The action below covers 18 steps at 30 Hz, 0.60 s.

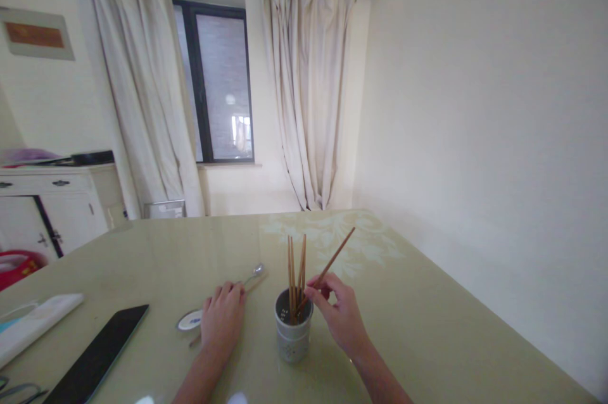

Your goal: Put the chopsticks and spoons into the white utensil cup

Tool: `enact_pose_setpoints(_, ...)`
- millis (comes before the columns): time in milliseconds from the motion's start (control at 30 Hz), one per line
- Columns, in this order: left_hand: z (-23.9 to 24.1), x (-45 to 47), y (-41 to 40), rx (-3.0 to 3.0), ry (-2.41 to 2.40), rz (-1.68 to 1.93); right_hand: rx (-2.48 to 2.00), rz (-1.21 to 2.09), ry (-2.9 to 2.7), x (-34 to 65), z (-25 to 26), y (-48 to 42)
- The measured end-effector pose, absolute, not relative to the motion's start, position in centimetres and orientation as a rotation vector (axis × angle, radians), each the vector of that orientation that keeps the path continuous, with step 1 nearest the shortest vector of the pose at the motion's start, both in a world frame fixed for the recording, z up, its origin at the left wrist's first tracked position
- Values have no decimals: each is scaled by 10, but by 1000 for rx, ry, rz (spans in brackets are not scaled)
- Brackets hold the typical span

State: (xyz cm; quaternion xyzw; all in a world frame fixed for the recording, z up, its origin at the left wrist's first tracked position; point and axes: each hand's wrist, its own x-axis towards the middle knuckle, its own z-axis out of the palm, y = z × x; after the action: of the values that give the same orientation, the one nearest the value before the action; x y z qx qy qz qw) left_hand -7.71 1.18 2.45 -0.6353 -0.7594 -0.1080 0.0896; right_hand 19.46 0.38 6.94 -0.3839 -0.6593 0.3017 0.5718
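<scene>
At the cup (293, 344), the right hand (335, 310) pinched a chopstick (338, 254) slanting up far-right; whether the left hand (223, 316) gripped anything, I couldn't tell.

- Your left grip (222, 315) hides part of the spoon (258, 270); you cannot tell whether it holds it.
- The white disc (190, 320) goes partly behind that grip, its blue mark too small to read.
- The cup (293, 342) hides your chopsticks' (289, 258) lower ends.
- Your right grip (336, 308) covers a stretch of the held chopstick (339, 253).
- The bottom edge cuts off the black slab (99, 350); the left edge, the red container (18, 277).
- The purple heap (34, 155) is too blurred for you to identify.
</scene>
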Motion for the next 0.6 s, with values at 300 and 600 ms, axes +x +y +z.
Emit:
enact_pose_setpoints(300,34,-70,10,-1961,-2270,-303,-891,678,-1524,190,68,1)
enact_pose_setpoints(600,36,-67,9,-1978,-2281,-290,-896,611,-1681,187,66,-1)
